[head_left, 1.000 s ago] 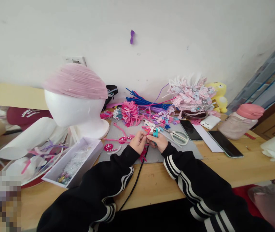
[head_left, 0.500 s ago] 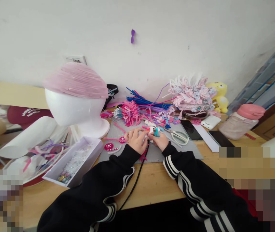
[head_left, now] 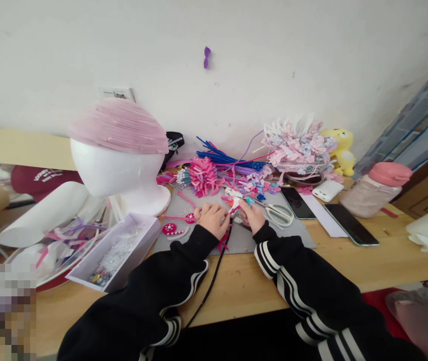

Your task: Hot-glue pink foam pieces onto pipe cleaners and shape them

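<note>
Over the grey mat (head_left: 292, 236), my left hand (head_left: 214, 220) is closed, its curled fingertips around what looks like a pink pipe cleaner piece (head_left: 232, 209), mostly hidden. Just right of it, my right hand (head_left: 252, 216) is closed on a small white and teal tool (head_left: 235, 204), partly covered by the fingers. A black cord (head_left: 214, 278) runs from beneath the hands to the table's front edge. Left of my left hand lie a red beaded disc (head_left: 169, 229) and a white curved strip (head_left: 181, 234). White-handled scissors (head_left: 279, 214) lie right of my right hand.
A white mannequin head (head_left: 124, 175) wears a pink cap. Near it is a long box of beads (head_left: 118, 255). Behind the mat are a pink pipe cleaner bunch (head_left: 203, 175), blue stems (head_left: 229, 159) and pastel flowers (head_left: 300, 145). Phones (head_left: 351, 224) and a pink-lidded bottle (head_left: 375, 190) stand right.
My right hand has turned and shifted slightly right, so the teal part shows less and the pink strip between the hands shows more. My left hand has barely moved.
</note>
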`<state>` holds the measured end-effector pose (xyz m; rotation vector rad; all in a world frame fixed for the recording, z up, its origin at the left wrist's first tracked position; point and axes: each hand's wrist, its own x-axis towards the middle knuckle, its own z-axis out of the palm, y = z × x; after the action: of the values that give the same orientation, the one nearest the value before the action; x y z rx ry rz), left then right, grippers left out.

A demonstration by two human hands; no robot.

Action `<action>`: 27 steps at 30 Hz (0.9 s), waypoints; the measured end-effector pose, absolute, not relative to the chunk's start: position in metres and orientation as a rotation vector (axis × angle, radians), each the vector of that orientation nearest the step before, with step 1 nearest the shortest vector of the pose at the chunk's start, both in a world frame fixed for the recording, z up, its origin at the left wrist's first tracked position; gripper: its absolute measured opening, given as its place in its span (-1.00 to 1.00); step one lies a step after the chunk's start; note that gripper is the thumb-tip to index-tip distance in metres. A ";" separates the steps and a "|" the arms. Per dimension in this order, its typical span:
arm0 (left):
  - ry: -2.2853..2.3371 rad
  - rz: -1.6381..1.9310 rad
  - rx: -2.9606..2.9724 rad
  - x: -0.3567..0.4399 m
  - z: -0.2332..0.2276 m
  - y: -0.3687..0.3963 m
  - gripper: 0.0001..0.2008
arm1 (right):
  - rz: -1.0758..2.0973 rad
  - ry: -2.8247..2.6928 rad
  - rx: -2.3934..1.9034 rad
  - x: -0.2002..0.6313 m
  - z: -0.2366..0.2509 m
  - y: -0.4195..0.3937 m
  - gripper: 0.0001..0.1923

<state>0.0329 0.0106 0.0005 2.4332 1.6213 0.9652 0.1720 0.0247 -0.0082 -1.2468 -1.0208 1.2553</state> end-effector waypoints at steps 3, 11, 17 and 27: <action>1.549 1.033 2.168 0.034 -0.002 0.015 -0.83 | 1.477 -0.915 -1.269 0.173 -0.003 0.024 -0.50; 1.100 1.218 1.907 0.031 -0.008 0.024 -0.79 | 1.578 -0.918 -1.422 0.174 0.002 0.026 -0.45; 1.025 1.232 1.882 0.031 -0.010 0.024 -0.81 | 1.499 -0.902 -1.453 0.169 0.009 0.024 -0.49; 0.988 1.200 1.901 0.032 -0.009 0.022 -0.77 | 1.424 -1.066 -1.387 0.171 -0.001 0.028 -0.53</action>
<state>0.0316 0.0225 -0.0091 1.9008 0.9878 1.2001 0.1706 0.0283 -0.0014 -1.3875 -1.0661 1.4236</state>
